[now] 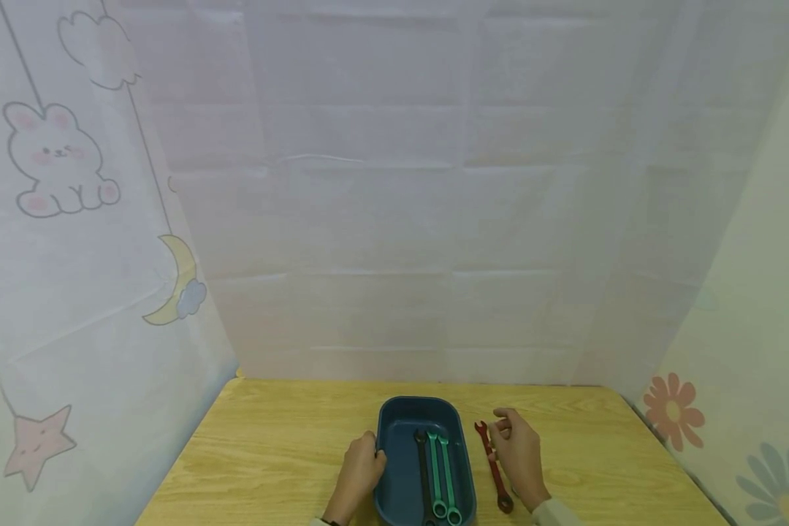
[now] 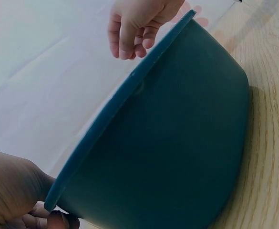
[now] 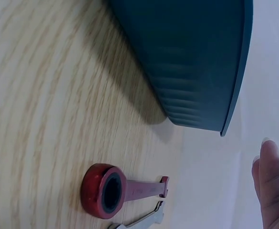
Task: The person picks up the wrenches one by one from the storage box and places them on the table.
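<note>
A dark blue plastic bin (image 1: 397, 471) stands on the table, and my left hand (image 1: 357, 471) grips its left rim. In the left wrist view, the fingers (image 2: 32, 220) of that hand curl round the rim. Inside the bin lie a black wrench (image 1: 424, 471) and two green wrenches (image 1: 436, 475), side by side. To the right of the bin, a red ratchet wrench (image 1: 495, 471) lies on the wood. My right hand (image 1: 519, 454) hovers beside and over it, fingers loosely bent and holding nothing. A silver wrench (image 3: 149, 220) lies close to the red one, mostly hidden in the head view.
The light wooden table (image 1: 269, 438) reaches back to a pale cloth wall (image 1: 368, 219). Cloth side walls stand left and right, printed with a rabbit (image 1: 55, 161), a moon, a star and flowers (image 1: 673, 411).
</note>
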Demonstrator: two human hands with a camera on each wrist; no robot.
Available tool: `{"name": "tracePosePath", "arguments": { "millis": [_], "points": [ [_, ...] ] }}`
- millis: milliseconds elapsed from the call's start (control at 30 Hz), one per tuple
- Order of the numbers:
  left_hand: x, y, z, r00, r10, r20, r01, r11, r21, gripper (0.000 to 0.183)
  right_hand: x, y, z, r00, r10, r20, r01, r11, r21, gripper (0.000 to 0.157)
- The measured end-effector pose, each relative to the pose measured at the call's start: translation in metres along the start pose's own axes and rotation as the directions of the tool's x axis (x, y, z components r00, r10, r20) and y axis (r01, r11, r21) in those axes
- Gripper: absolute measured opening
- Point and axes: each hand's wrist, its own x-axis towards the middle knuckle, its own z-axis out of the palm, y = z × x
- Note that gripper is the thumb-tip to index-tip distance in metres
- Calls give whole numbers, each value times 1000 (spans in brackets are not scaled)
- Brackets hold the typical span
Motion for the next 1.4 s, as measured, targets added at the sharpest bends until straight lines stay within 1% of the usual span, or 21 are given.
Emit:
{"name": "tracePosePath", "arguments": {
  "millis": [133, 367, 567, 800, 867, 1000, 1133, 1300, 1400],
  "points": [
    [0, 0, 0, 1000, 6, 0, -6, 1000, 5, 10, 0, -2, 2, 1000, 5, 0, -5, 1000, 11, 26],
    [1, -2, 2, 1000, 10, -8, -10, 1000, 16, 9, 1, -5, 3, 1000, -28, 6, 29, 999, -18, 23],
    [1, -3, 2, 1000, 1, 2, -1, 1000, -11, 10, 0, -7, 2, 1000, -17, 17, 17, 1000, -3, 23],
    [0, -2, 2, 1000, 6, -4, -6, 1000, -12, 11, 0, -9, 3, 1000, -11, 17, 11, 1000, 14, 23],
    [0, -2, 2, 1000, 1, 0, -1, 1000, -16, 11, 0, -9, 4, 1000, -11, 20, 11, 1000, 22, 24],
    [2, -1, 2, 1000, 18, -15, -17, 1000, 12, 10, 0, -9, 5, 1000, -7, 27, 6, 998, 64, 24],
    [3, -1, 2, 999, 24, -24, -24, 999, 32, 8, 0, -9, 7, 999, -28, 18, 26, 995, 96, 24],
    [2, -1, 1, 1000, 13, -12, -12, 1000, 22, 7, 0, -7, 10, 998, -59, -1, 59, 997, 54, 22],
    [1, -1, 1, 1000, 14, -11, -14, 1000, 12, 9, 0, -7, 12, 998, -55, 4, 55, 998, 41, 23]
  ]
}}
